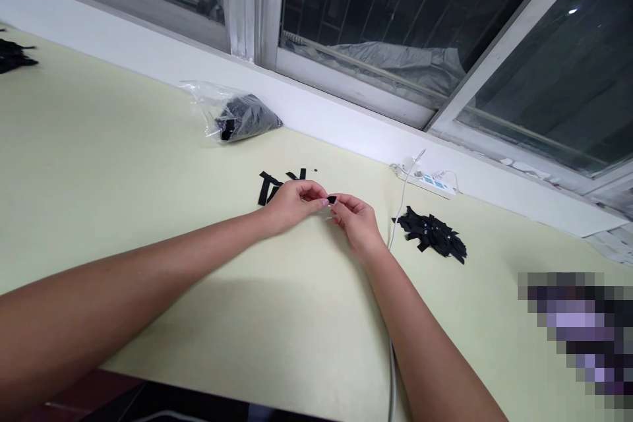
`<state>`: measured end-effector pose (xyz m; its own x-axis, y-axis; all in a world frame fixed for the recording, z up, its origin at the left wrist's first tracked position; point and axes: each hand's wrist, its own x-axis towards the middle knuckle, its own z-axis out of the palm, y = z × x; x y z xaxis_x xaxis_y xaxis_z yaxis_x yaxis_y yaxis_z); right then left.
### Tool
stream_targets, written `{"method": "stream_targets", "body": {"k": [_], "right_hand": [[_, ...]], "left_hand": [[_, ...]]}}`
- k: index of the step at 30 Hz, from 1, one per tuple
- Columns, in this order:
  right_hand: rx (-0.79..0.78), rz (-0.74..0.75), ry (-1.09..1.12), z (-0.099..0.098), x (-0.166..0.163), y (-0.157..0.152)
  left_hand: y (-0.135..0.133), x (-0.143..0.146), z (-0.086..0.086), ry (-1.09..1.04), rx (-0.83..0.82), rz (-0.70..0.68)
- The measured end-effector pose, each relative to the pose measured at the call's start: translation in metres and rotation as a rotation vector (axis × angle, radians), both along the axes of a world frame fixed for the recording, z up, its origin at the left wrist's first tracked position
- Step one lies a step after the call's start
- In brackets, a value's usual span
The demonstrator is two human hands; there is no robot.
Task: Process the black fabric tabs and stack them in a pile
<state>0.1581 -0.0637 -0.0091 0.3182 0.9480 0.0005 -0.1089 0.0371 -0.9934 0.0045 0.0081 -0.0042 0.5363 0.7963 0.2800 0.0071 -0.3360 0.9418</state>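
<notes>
My left hand (291, 203) and my right hand (357, 221) meet over the pale yellow table (148, 178), fingertips pinched together on a small black strap piece (331, 200). Both hands are closed on it. Just behind my left hand lie a few loose black strips (268, 186), partly hidden by the hand. A pile of black pieces with small metal snaps (435, 235) lies to the right of my right hand.
A clear plastic bag of dark pieces (237, 117) rests near the white window ledge. A white power strip (429, 180) with a white cable (398, 217) runs down past my right arm. More black pieces (12, 56) sit at the far left. A blurred patch covers the lower right.
</notes>
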Motion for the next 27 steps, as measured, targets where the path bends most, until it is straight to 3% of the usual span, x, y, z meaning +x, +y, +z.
{"method": "stream_targets", "body": {"k": [11, 21, 27], "right_hand": [[-0.020, 0.038, 0.016, 0.0063, -0.0015, -0.0028], [-0.045, 0.144, 0.140, 0.0089, -0.0008, -0.0056], [-0.029, 0.183, 0.166, 0.0074, 0.0018, -0.0075]], "left_hand": [[-0.0010, -0.0012, 0.0036, 0.008, 0.071, 0.072], [0.0063, -0.0023, -0.0004, -0.037, -0.099, -0.039], [0.0063, -0.0027, 0.0002, -0.018, -0.120, -0.003]]}}
